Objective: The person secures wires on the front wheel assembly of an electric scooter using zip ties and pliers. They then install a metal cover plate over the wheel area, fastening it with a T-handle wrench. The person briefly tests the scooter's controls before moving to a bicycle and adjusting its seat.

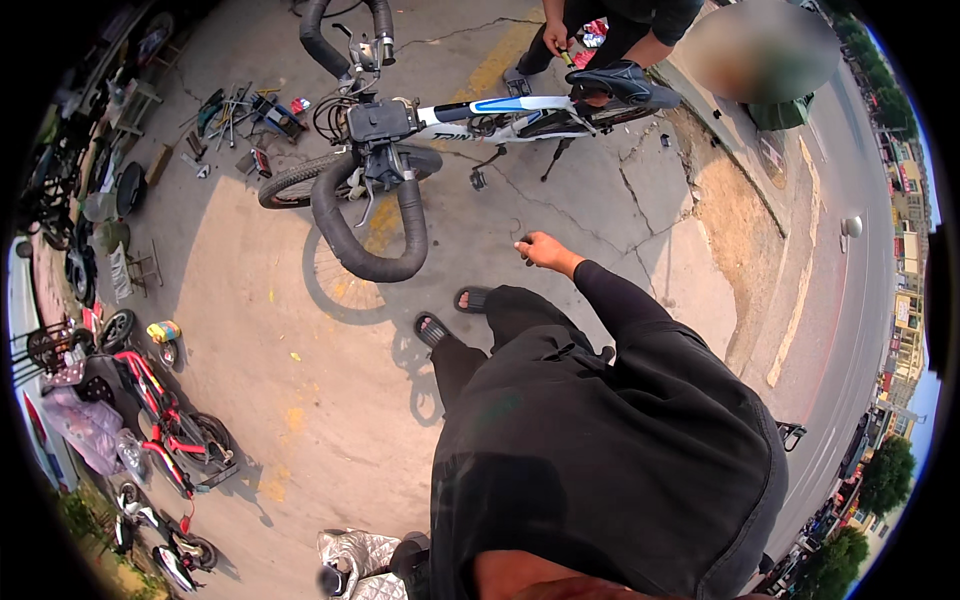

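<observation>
My right hand is held out in front of me at the end of a dark sleeve, fingers curled into a pinch. By its fingertips is a thin, dark curved shape, too small to make out. My left hand is not in view. Beyond the right hand stands a white and blue bicycle with dark-wrapped curved handlebars, a black bag behind them and a black saddle. At the saddle end, another person's hand holds a small yellow-green tool.
Tools lie scattered on the pavement at the far left. A red scooter-like bike stands at the left, near a yellow container. Cracked concrete and a broken kerb run along the road at the right. A silvery quilted cover lies near the bottom.
</observation>
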### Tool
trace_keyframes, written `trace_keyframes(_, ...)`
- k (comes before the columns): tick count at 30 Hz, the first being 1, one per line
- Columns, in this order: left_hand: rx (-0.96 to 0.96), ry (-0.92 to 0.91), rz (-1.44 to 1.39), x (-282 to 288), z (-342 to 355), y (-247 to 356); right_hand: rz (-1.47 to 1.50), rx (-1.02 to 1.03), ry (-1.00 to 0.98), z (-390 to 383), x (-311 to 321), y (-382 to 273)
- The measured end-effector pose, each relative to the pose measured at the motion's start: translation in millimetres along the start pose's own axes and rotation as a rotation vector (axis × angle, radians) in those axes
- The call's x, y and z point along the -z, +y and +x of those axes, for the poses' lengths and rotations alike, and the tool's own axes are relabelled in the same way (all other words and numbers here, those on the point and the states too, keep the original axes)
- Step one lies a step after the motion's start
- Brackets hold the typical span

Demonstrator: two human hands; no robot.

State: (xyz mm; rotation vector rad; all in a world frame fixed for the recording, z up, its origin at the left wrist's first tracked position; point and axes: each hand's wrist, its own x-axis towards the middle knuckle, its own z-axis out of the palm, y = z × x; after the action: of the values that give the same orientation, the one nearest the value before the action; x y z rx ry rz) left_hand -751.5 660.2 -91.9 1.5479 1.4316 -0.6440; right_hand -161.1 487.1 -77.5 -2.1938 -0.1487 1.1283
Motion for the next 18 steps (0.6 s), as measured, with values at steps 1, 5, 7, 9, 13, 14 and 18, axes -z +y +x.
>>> trace_keyframes(1, -0.001, -0.026, 0.027, 25, 11, 7, 0.032, -0.069, 0.060, -20, 1, 18)
trace_keyframes(5, -0.071, 0.059, 0.073, 114, 73, 55, 0.103, -0.460, 0.189, -104, -11, 111)
trace_keyframes(7, -0.238, 0.185, 0.168, 135, 140, 53, 0.215, -0.578, 0.222, -149, -32, 161)
trace_keyframes(9, -0.266, 0.093, 0.118, 141, 156, 101, 0.310, -0.673, 0.222, -185, -54, 192)
trace_keyframes(13, -0.480, -0.039, 0.298, 106, 173, 172, 0.532, -0.705, 0.284, -243, -95, 230)
trace_keyframes(14, -0.466, -0.079, 0.323, 92, 174, 190, 0.585, -0.741, 0.264, -250, -104, 240)
trace_keyframes(18, -0.541, -0.188, 0.382, 39, 153, 272, 0.707, -0.817, 0.253, -270, -130, 272)
